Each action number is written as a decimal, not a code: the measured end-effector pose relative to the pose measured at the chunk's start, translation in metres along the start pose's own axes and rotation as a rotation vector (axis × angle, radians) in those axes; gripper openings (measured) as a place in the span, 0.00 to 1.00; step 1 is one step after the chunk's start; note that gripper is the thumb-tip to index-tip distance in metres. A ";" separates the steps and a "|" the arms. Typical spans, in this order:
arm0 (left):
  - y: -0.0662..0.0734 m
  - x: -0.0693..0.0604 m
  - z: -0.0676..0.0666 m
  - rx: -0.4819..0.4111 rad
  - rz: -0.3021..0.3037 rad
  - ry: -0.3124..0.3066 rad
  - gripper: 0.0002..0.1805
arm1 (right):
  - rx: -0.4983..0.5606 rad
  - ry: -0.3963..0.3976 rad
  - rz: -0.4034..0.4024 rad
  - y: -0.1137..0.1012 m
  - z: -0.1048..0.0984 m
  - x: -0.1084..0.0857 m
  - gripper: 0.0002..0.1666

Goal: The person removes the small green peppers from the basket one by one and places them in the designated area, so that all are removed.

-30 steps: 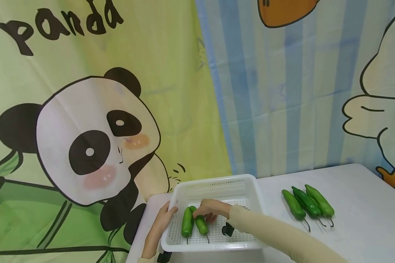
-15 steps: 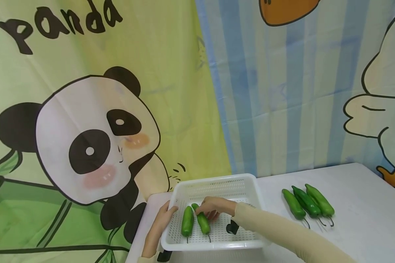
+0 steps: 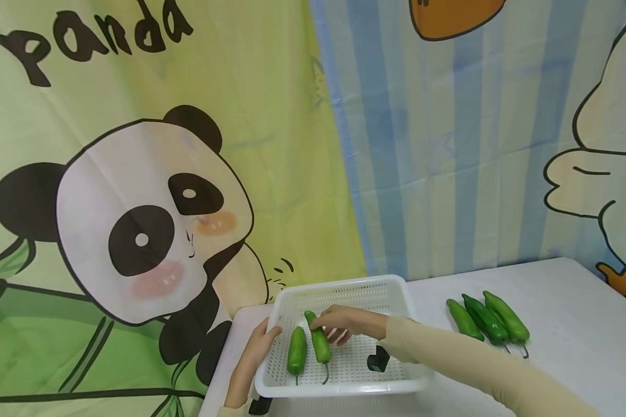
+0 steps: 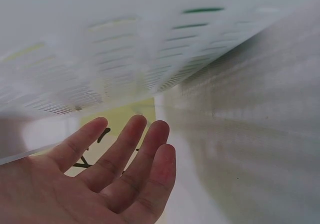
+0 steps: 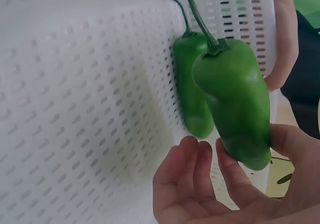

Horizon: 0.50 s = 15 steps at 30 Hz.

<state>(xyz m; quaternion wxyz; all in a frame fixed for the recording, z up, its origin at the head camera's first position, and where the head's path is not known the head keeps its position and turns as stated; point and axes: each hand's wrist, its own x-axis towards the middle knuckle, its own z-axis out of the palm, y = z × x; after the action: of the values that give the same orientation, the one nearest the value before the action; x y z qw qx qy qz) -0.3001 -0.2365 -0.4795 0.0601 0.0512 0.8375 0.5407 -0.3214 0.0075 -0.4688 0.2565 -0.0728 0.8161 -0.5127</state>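
Note:
My right hand (image 3: 339,321) pinches a green pepper (image 3: 320,346) between thumb and index finger near its tip, the stem pointing away from the hand. The other fingers are loosely bent beside it. In the right wrist view this held pepper (image 5: 235,99) partly overlaps a second green pepper (image 5: 189,84), which lies in the white plastic basket (image 3: 344,390). My left hand (image 3: 261,344) is at the basket's left side, its thumb over the rim. In the left wrist view, the left hand's fingers (image 4: 125,169) extend loosely outside the basket's slotted wall (image 4: 115,49).
On the white table (image 3: 568,313), right of the basket, more green peppers (image 3: 492,318) lie side by side; my right sleeve (image 3: 448,353) partly covers the nearest. A printed curtain (image 3: 302,191) hangs behind the table.
My right hand has drawn the pinched pepper right and up, away from the pepper on the left. My right forearm now covers part of a table pepper. The left hand stays put.

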 end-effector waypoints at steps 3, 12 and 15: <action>-0.014 0.009 0.000 0.013 0.000 0.012 0.28 | 0.028 -0.013 -0.008 -0.003 -0.002 -0.007 0.18; -0.030 0.018 -0.002 0.018 -0.004 0.013 0.29 | 0.084 -0.041 -0.005 -0.008 -0.011 -0.027 0.17; -0.029 0.017 -0.002 0.018 -0.008 0.005 0.30 | 0.106 -0.036 -0.016 -0.007 -0.016 -0.033 0.17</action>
<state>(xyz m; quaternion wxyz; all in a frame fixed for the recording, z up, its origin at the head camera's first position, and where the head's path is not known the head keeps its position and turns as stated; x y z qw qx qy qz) -0.3179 -0.2479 -0.5055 0.0598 0.0472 0.8427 0.5329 -0.3017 0.0290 -0.4455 0.2704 -0.0748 0.7827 -0.5556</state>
